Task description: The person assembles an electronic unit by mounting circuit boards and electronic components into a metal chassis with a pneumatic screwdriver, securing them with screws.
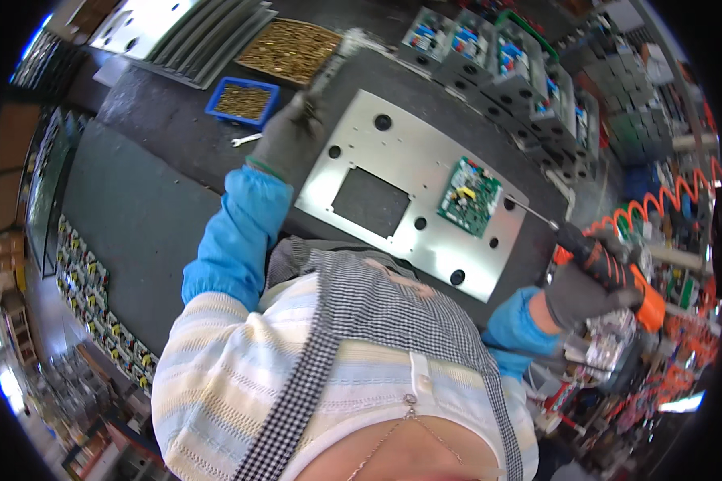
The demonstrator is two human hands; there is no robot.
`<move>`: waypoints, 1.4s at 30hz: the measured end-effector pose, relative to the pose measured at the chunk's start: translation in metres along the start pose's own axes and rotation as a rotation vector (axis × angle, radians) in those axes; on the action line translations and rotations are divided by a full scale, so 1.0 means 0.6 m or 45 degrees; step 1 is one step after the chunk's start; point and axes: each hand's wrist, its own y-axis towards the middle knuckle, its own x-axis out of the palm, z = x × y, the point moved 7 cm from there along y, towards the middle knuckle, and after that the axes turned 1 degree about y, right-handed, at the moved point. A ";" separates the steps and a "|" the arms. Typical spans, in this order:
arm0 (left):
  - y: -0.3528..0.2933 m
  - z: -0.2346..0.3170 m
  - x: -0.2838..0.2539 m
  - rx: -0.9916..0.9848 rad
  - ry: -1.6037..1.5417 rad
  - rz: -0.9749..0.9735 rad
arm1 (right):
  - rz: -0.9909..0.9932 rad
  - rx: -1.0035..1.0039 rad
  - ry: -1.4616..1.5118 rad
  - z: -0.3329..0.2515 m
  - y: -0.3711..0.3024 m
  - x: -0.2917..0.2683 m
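One: gripping the screwdriver [578,243] with the right hand [582,297], being unable to tell the grip of the left hand [291,136]. Two: treating the circuit board [469,198] as probably fragile, holding by edges.

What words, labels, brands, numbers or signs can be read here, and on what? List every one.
None can be read.
Green rectangular circuit board: any markings are too small to read.
Black-and-orange handheld power screwdriver: any lettering is too blurred to read.
Flat silver metal plate with round holes: no lettering seen.
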 end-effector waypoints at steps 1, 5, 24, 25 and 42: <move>-0.012 -0.069 0.016 -0.128 0.128 -0.025 | 0.056 0.028 0.156 0.015 -0.002 -0.002; -0.082 -0.264 0.055 -0.500 0.711 -0.189 | -0.141 0.196 0.033 0.073 -0.058 0.040; -0.115 -0.311 0.101 -0.151 1.622 -0.416 | -0.140 0.182 -0.276 0.079 -0.142 0.027; -0.116 -0.315 0.093 -0.310 1.536 -0.321 | -0.134 0.180 -0.278 0.080 -0.142 0.024; -0.119 -0.328 0.083 -0.390 1.455 -0.411 | -0.058 0.261 -0.329 0.096 -0.155 0.024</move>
